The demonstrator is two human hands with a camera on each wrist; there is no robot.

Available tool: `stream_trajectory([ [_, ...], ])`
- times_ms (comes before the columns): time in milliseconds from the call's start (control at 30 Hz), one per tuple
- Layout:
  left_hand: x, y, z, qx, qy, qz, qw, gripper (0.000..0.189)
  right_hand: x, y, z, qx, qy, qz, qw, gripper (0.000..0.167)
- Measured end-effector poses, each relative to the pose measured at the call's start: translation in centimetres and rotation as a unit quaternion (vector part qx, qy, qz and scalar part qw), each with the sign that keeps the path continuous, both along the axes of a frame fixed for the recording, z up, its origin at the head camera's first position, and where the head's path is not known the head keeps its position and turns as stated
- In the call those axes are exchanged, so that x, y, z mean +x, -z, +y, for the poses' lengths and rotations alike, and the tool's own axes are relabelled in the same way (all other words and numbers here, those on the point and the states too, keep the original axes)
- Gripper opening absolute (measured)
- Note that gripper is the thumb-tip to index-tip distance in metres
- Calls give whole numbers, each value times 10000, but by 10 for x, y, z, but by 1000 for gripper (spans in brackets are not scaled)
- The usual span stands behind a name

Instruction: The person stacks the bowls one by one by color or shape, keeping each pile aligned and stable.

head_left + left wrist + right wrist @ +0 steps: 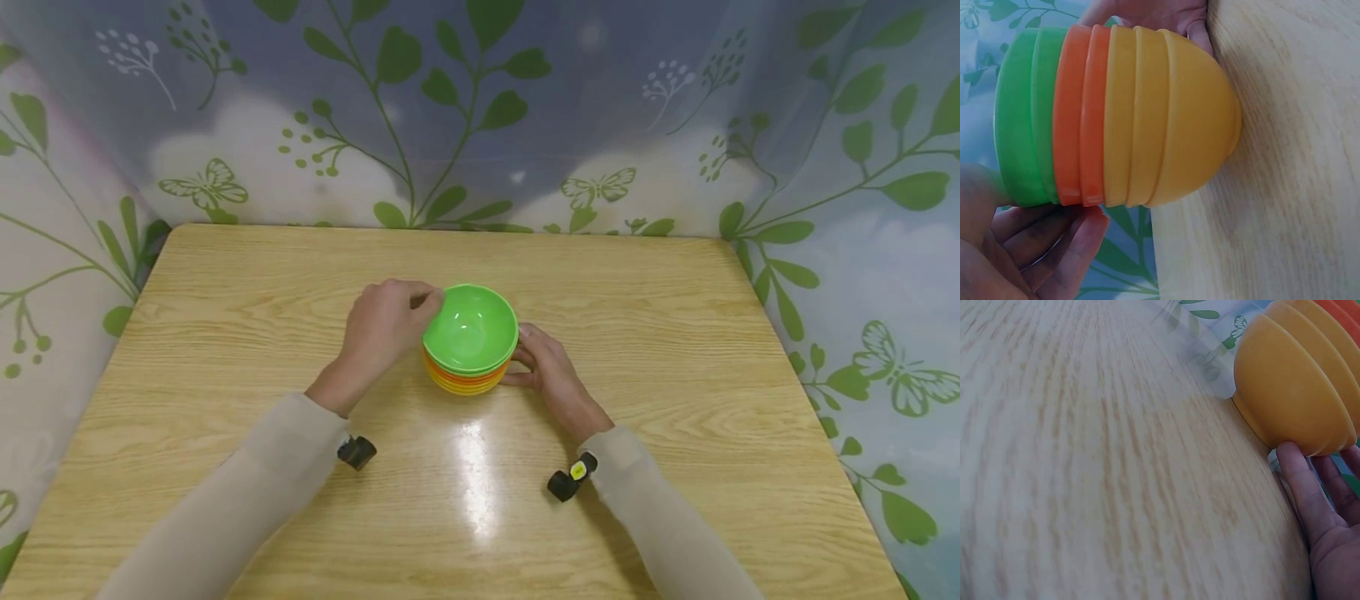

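Observation:
A stack of nested bowls stands upright on the table. Uppermost are two green bowls [471, 327], followed by two orange bowls [1080, 115] and three yellow bowls [1200, 119] at the bottom. My left hand [390, 321] pinches the green rim at the left, its thumb at the edge and its curled fingers [1088, 234] along the outside of the stack. On the opposite side, my right hand [553, 367] rests its extended fingers [1300, 472] against the stack, one fingertip low on the bottom yellow bowl. The head view looks into the top green bowl, which holds nothing.
The stack sits near the middle of a light wood-grain table [637, 317]. Behind the far edge and along both sides hangs a curtain [600, 108] printed with leaves and butterflies. Small black wrist cameras are strapped over the beige sleeves [262, 467].

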State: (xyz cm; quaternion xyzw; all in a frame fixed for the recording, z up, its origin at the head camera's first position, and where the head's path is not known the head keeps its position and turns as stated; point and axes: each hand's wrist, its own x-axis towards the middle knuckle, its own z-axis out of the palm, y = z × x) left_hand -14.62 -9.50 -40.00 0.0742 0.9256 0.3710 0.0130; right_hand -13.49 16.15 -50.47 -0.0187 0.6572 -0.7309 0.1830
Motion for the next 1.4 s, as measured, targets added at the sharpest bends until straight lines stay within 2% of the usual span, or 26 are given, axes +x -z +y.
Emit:
stream_trajectory([
  [167, 1, 6, -1, 168, -23, 9, 9999, 33, 1, 0, 0, 51, -18, 11, 10000, 57],
  [333, 2, 12, 0, 260, -58, 220, 9994, 31, 0, 0, 0, 64, -21, 8, 10000, 57],
  [567, 3, 16, 1, 525, -181, 266, 9981, 31, 0, 2, 2, 58, -79, 126, 9999, 63],
  [800, 4, 18, 2, 514, -258, 313, 9979, 30, 1, -1, 1, 273, -221, 231, 9991, 70],
  [900, 4, 19, 2, 546, -255, 230, 9979, 32, 1, -3, -1, 356, -231, 179, 9989, 69],
  [1233, 6, 24, -4, 1059, -114, -497, 9931, 46, -1, -8, -3, 440, -272, -33, 9987, 65],
  [1400, 8, 25, -1, 1081, -263, -376, 9931, 43, -1, -10, -3, 434, -264, -124, 9986, 65],
])
